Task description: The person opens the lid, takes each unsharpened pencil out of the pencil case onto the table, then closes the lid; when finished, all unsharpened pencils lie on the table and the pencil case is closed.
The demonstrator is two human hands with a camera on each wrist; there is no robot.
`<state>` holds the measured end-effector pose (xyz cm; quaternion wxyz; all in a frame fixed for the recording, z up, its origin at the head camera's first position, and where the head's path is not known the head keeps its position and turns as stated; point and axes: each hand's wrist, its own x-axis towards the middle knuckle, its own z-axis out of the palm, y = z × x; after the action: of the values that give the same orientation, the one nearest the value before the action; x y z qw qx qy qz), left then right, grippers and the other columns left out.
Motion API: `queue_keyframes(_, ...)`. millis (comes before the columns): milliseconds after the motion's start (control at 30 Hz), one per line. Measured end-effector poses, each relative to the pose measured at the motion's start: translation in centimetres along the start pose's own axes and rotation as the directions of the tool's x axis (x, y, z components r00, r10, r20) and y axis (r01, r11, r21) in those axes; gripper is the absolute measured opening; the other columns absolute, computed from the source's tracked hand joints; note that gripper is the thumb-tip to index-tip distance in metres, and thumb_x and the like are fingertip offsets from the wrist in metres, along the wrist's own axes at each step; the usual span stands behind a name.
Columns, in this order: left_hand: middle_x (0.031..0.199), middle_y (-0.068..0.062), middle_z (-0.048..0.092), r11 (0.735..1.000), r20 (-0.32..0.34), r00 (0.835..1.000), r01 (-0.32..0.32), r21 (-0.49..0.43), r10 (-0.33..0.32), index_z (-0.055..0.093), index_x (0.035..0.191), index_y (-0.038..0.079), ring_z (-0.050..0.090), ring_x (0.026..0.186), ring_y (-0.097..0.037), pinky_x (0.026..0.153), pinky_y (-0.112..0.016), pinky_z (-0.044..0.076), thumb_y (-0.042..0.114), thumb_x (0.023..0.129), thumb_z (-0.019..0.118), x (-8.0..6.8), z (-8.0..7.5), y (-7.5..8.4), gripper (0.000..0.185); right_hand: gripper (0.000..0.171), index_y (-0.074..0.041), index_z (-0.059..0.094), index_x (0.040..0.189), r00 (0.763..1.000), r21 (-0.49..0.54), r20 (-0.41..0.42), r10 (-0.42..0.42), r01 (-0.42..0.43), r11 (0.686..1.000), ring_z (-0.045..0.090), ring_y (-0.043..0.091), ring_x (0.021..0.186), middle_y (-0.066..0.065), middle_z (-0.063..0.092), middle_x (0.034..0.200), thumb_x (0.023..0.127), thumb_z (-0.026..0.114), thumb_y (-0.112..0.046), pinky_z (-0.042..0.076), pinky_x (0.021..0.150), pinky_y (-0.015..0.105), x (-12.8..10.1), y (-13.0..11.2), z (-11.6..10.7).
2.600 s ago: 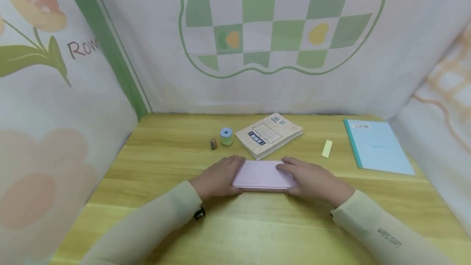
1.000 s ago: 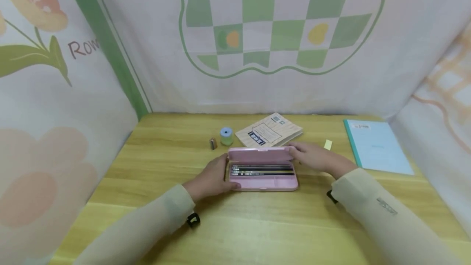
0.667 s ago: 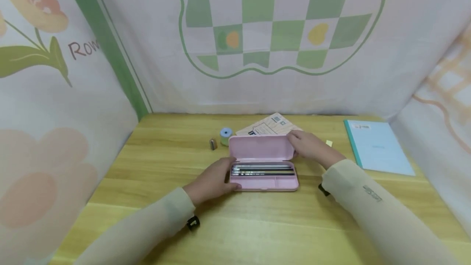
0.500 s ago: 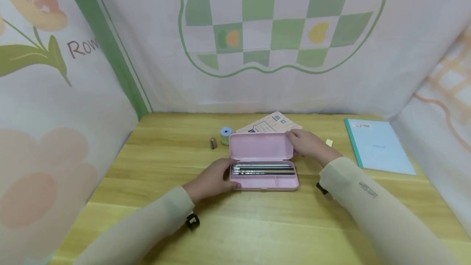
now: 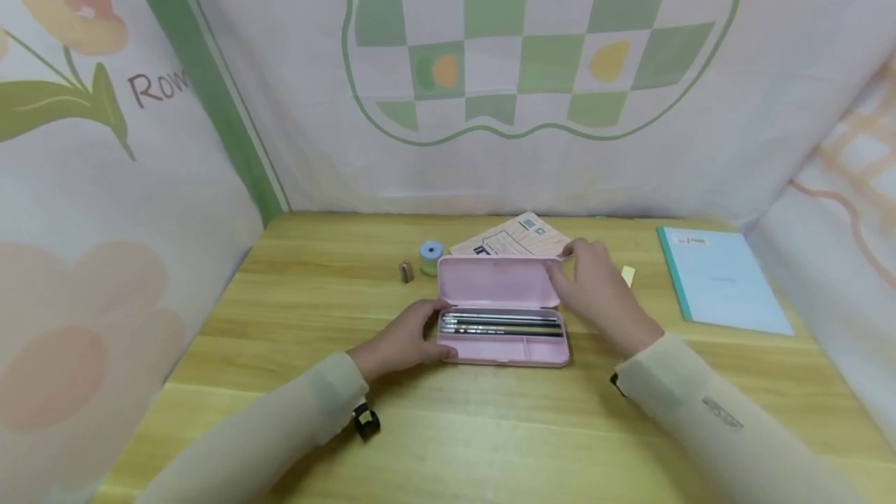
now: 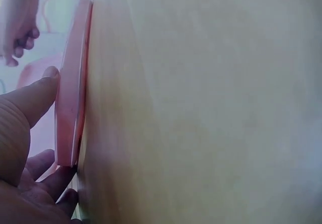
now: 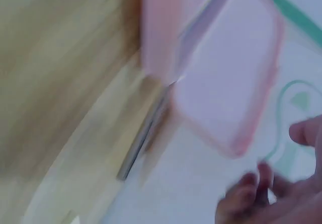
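**Pink, oblong, round-cornered pencil case (image 5: 483, 348) gripped at one end, lid raised**

Clock directions are taken about the case in the head view, 12 being away from the person. The case is set flat on the yellow, wood-grained worktop (image 5: 448, 434), one long side towards 6. The shallow pink lid (image 5: 497, 281) is joined along the 12 o'clock side and is seen standing up. Slim, mostly dark pencils (image 5: 500, 323) are laid side by side in the long rear compartment, silvery ends towards 9. The front is divided into a longer section and a shorter one, the latter on the 3 o'clock side.

The 9 o'clock end is gripped by the left hand (image 5: 399, 342): the thumb is laid on the front rim and the fingers are curled about the end. Nothing is held by the right hand (image 5: 598, 290), noted at 2 o'clock beside the lid's upper corner. In the blurred right wrist view its fingers are loosely bent, parted from the thumb, and a gap is seen between them and the lid.

Partly hidden behind the lid, at 12, is a beige, wood-patterned book (image 5: 535, 233). A blue-topped, green-sided cylinder (image 5: 431, 257) is recorded between 10 and 11; just beside it, at 10, a small brown block with a metallic face (image 5: 407, 272). A flat, pale yellow strip (image 5: 628, 275) at 2 is partly covered by the right hand. Between 2 and 3, well apart, a light-blue notebook with a teal spine (image 5: 728, 282) is laid flat.
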<state>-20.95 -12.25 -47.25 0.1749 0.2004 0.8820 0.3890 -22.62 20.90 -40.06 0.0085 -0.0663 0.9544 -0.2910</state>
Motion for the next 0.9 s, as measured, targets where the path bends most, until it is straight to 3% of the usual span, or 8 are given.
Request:
queue_keyframes(67,0.163,-0.011,0.038,1.0,0.0,1.0,0.005,-0.014,-0.005,0.042,0.156,0.011,0.031,0.152,-0.028,0.125,-0.048,0.025,0.045,0.084,0.087,-0.1,0.0,0.2,0.092,0.035,-0.002,0.064,0.116,0.994,0.007,0.036,-0.098,0.098,0.995,0.059,0.028,0.087,0.014,0.062,0.102,0.104,0.06,-0.034,0.056,0.075,0.046,-0.9,-0.4,0.2)
queue_keyframes(133,0.164,-0.011,0.037,1.0,-0.001,1.0,0.013,-0.025,-0.013,0.041,0.157,0.012,0.03,0.153,-0.029,0.125,-0.048,0.024,0.043,0.083,0.087,-0.2,0.0,0.3,0.092,0.017,-0.008,0.069,0.105,0.975,0.014,0.126,-0.181,0.181,0.983,0.058,0.019,0.078,0.003,0.064,0.088,0.101,0.066,-0.025,0.053,0.069,0.037,-1.5,-0.6,0.7)
queue_keyframes(233,0.164,-0.01,0.036,1.0,-0.003,1.0,0.008,-0.029,-0.009,0.041,0.157,0.014,0.03,0.153,-0.028,0.125,-0.048,0.024,0.04,0.084,0.087,-0.4,0.0,0.4,0.09,0.008,-0.012,0.07,0.099,0.941,0.013,0.239,-0.241,0.245,0.969,0.057,0.014,0.078,-0.004,0.063,0.084,0.097,0.072,-0.02,0.051,0.071,0.033,-2.1,-0.5,1.6)
queue_keyframes(333,0.166,-0.007,0.035,1.0,0.012,1.0,-0.018,0.002,0.018,0.041,0.158,0.016,0.028,0.154,-0.027,0.127,-0.049,0.017,0.041,0.087,0.085,-0.4,0.0,0.4,0.088,0.008,-0.014,0.07,0.097,0.93,0.017,0.291,-0.224,0.229,0.973,0.056,0.014,0.078,-0.005,0.063,0.083,0.096,0.074,-0.021,0.051,0.072,0.034,-2.4,-0.1,2.2)
queue_keyframes(500,0.17,-0.004,0.027,0.996,0.062,0.997,-0.05,0.078,0.046,0.036,0.162,0.021,0.019,0.157,-0.023,0.127,-0.053,-0.004,0.049,0.089,0.079,-0.2,0.1,0.1,0.089,0.009,-0.012,0.072,0.1,0.927,0.038,0.304,-0.217,0.216,0.976,0.057,0.016,0.081,-0.004,0.065,0.087,0.094,0.077,-0.017,0.053,0.076,0.036,-2.4,0.5,2.7)
queue_keyframes(700,0.17,-0.003,0.027,0.995,0.068,0.997,-0.051,0.087,0.045,0.038,0.161,0.023,0.02,0.157,-0.021,0.126,-0.054,-0.006,0.05,0.086,0.082,-0.3,0.0,0.0,0.091,0.015,-0.007,0.075,0.106,0.914,0.031,0.317,-0.253,0.257,0.966,0.061,0.016,0.089,-0.002,0.07,0.096,0.091,0.078,-0.011,0.056,0.085,0.042,-2.1,0.7,2.8)
queue_keyframes(900,0.17,-0.003,0.027,0.996,0.066,0.997,-0.042,0.076,0.037,0.039,0.16,0.023,0.02,0.157,-0.022,0.126,-0.053,-0.006,0.048,0.086,0.083,-0.3,0.1,0.1,0.09,0.013,-0.007,0.077,0.102,0.898,0.003,0.331,-0.291,0.307,0.952,0.058,0.016,0.081,-0.003,0.067,0.087,0.089,0.076,-0.006,0.052,0.075,0.035,-2.1,0.6,3.1)
